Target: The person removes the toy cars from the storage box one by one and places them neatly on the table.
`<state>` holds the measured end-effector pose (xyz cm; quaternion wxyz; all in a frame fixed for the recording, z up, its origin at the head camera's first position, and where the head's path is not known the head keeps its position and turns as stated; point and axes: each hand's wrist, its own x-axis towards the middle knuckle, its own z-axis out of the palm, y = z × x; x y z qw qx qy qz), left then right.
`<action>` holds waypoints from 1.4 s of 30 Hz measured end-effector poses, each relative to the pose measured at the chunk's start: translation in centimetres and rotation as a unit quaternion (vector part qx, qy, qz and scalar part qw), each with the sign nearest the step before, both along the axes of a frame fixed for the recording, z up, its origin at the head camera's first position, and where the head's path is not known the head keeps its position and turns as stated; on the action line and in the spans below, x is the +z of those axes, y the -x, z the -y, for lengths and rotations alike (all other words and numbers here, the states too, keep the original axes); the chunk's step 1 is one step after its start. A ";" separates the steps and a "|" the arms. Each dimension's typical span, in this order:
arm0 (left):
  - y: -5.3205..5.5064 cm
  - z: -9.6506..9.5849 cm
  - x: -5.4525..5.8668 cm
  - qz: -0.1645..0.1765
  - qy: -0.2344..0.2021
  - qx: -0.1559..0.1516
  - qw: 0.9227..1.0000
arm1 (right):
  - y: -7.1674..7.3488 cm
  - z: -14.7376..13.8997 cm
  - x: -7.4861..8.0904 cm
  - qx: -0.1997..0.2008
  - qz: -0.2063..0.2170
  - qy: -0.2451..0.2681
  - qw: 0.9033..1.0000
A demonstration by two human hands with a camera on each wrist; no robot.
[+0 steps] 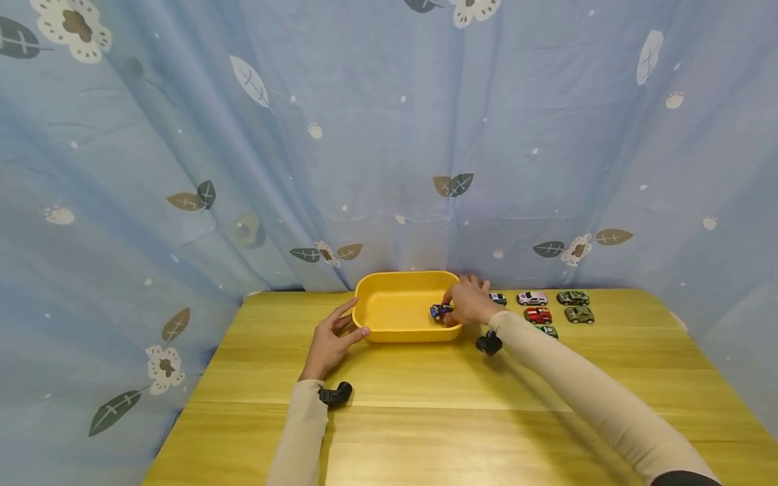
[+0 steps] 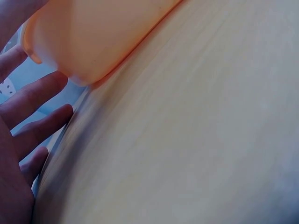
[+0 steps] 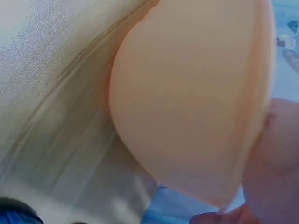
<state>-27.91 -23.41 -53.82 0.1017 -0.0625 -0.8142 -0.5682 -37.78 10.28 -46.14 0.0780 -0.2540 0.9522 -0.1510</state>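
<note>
A yellow plastic bin [image 1: 408,335] stands at the back of the wooden table. My left hand [image 1: 329,345] rests against its left end, thumb at the front corner and fingers spread fairly straight along the side; the left wrist view shows these fingers [image 2: 35,98] beside the bin wall. Over the right rim reaches my right hand [image 1: 470,302], pinching a dark blue toy car [image 1: 440,311] inside the bin, low over its floor. In the right wrist view the bin's outer wall [image 3: 187,102] hides the car and most of the fingers.
Several toy cars sit right of the bin: a pink one [image 1: 531,298], a red one [image 1: 538,315], a green one [image 1: 548,331], a camouflage one [image 1: 573,298], an olive one [image 1: 580,314] and a white-and-dark one [image 1: 498,298]. A blue patterned curtain [image 1: 389,135] hangs behind the table.
</note>
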 end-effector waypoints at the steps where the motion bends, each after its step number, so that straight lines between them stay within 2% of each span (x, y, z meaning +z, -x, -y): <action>1: 0.0 -0.1 0.0 0.001 0.000 0.000 1.000 | 0.0 -0.1 0.2 0.002 0.001 0.000 1.000; 5: 0.1 -0.3 -0.1 0.006 0.000 0.000 1.000 | 0.0 -0.7 1.4 0.006 -0.014 -0.002 1.000; 11: 0.3 -0.5 0.2 0.005 -0.002 -0.002 1.000 | -0.2 -2.3 3.9 0.021 -0.084 0.002 0.996; 16: 0.6 -0.5 0.3 0.001 -0.001 -0.003 1.000 | -0.3 -4.6 5.0 0.037 -0.138 0.005 0.990; 21: 0.6 -0.5 0.1 -0.003 0.001 -0.002 1.000 | -1.0 -7.7 5.4 0.035 -0.140 -0.001 0.989; 25: 0.4 -0.5 -0.1 0.006 0.003 0.001 1.000 | -1.6 -10.6 5.5 0.033 -0.131 -0.005 0.991; 32: 0.1 -0.7 -0.2 0.012 0.007 0.004 1.000 | -2.4 -17.2 5.3 0.031 -0.142 -0.014 0.989; 37: -0.3 -0.5 -0.1 0.013 0.008 0.016 1.000 | -2.9 -21.7 4.1 0.016 -0.144 -0.015 0.989; 42: -0.3 -0.4 0.2 0.014 0.013 0.012 1.000 | -3.8 -24.9 2.6 -0.004 -0.149 -0.014 0.989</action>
